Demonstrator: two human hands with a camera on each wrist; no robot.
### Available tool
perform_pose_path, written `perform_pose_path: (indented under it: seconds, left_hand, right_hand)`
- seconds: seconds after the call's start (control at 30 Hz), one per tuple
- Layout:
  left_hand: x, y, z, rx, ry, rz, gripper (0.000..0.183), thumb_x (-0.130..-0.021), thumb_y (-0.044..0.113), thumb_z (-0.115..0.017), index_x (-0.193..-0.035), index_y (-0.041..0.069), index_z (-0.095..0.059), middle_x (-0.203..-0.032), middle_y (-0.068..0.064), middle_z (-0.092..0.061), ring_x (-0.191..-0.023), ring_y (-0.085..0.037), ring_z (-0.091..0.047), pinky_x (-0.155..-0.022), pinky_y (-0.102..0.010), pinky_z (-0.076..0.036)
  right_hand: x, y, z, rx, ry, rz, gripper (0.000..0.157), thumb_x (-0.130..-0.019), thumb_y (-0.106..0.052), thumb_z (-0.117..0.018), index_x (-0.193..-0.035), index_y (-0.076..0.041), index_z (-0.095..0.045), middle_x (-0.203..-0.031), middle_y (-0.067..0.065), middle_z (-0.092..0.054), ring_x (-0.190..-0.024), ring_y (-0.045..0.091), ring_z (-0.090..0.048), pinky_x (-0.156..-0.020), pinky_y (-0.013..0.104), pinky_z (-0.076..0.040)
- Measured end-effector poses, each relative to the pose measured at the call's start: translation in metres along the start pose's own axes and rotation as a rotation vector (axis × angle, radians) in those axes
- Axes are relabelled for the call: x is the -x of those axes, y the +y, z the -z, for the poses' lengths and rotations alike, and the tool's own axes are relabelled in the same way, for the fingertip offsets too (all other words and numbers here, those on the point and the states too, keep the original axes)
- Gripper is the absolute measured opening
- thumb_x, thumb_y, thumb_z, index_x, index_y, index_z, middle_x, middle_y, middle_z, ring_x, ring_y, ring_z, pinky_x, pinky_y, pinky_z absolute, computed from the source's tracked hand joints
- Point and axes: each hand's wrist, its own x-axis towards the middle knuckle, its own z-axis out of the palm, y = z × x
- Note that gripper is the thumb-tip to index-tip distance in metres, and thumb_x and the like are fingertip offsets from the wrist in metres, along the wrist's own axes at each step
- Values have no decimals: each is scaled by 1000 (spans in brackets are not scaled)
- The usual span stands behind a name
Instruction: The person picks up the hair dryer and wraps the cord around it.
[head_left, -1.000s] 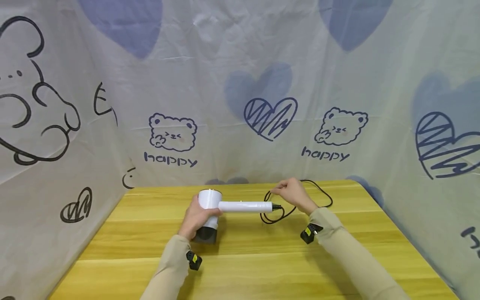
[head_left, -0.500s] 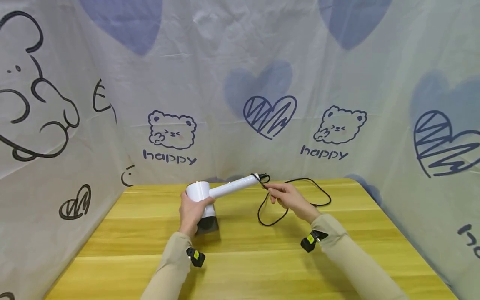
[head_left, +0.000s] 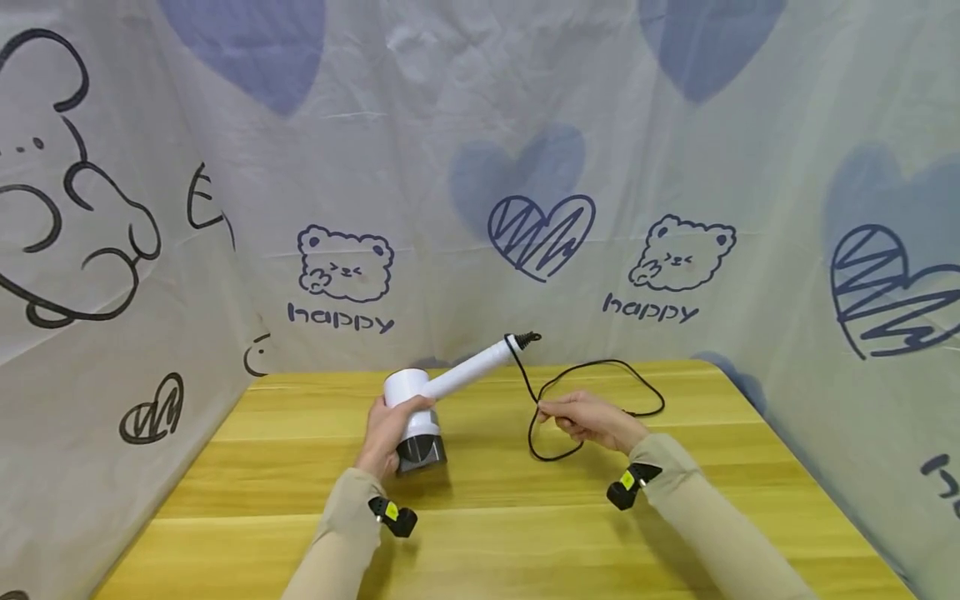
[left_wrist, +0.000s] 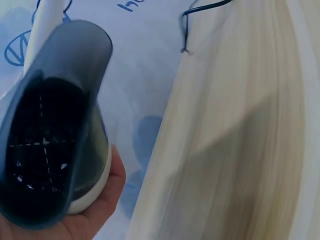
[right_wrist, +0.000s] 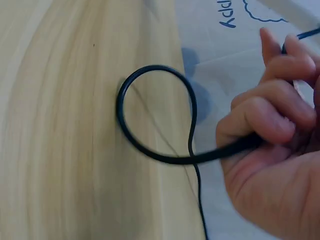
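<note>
- Head view, nearest to me: the left sleeve (head_left: pixel 330 542) and right sleeve (head_left: pixel 712 525) reach in over the table (head_left: pixel 525 542), with a left wrist camera (head_left: pixel 396 519) and right wrist camera (head_left: pixel 632 488) strapped on.
- I see the left hand (head_left: pixel 385 430) wrapped around the barrel of a white hair dryer (head_left: pixel 405 385), thumb across its upper side. The dryer is left of the table's middle, nearer the far edge.
- Its dark nozzle (head_left: pixel 422 452) points toward the near side; on my left wrist feed I look into its mouth and see a grid (left_wrist: pixel 42 145) inside.
- The right hand (head_left: pixel 592 419) has curled fingers and pinches the black cord (right_wrist: pixel 170 160), between the table's middle and its right edge. My right wrist feed shows a round loop coming out of the grip.
- Farther off, the dryer's handle (head_left: pixel 471 370) slants up and right, its end in line with the cloth past the far edge; the cord crosses that end and runs down to the pinching fingers.
- One wide loop of cord reaches along the far edge, short of the far-right corner.
- Beyond the table I see pale cloth (head_left: pixel 450 75) with hearts (head_left: pixel 542 237), bear drawings (head_left: pixel 347 265) and "happy" lettering (head_left: pixel 341 317).
</note>
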Motion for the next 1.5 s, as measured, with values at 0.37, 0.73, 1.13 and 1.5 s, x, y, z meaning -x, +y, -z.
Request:
perform_pose_path:
  seconds: [0.37,0.73,1.13,1.5]
  left_hand:
    - [1,3,7,-14,-126,4,68,-75,18,-78,-133,6,-44,-110,-15,-61,-80,-21,-66,-71,-34,-58]
    - [4,3,11,-140,-331,28,73,-79,27,-77,-140,11,-40,-110,-19,-63,-82,-25,-68,-71,-40,-60]
    - [2,5,5,-324,-272,-214,87,-74,28,-85,-142,11,-34,-118,-19,-56,-92,-27,-62,-74,-36,-57]
    - [0,-4,1,-595,54,-288,94,-74,47,-81,-144,12,-30,-112,-22,-61,-93,-32,-62,-73,-38,-53]
  right_hand:
    - [-16,3,15,327,146,-5,37,-95,-40,-62,-84,-6,-74,-59,-8,-40,-53,8,-27,-50,23,-25]
    - [-11,-22,43,486,269,19,23,-93,-24,-65,-80,-7,-75,-79,0,-61,-59,12,-37,-54,25,-31]
    - [-10,-58,36,606,480,128,31,-92,-34,-66,-71,-11,-68,-61,-5,-43,-49,10,-28,-47,23,-27]
    - [-2,-84,1,692,569,210,28,-96,-31,-60,-108,-10,-75,-87,7,-73,-44,9,-28,-41,22,-23]
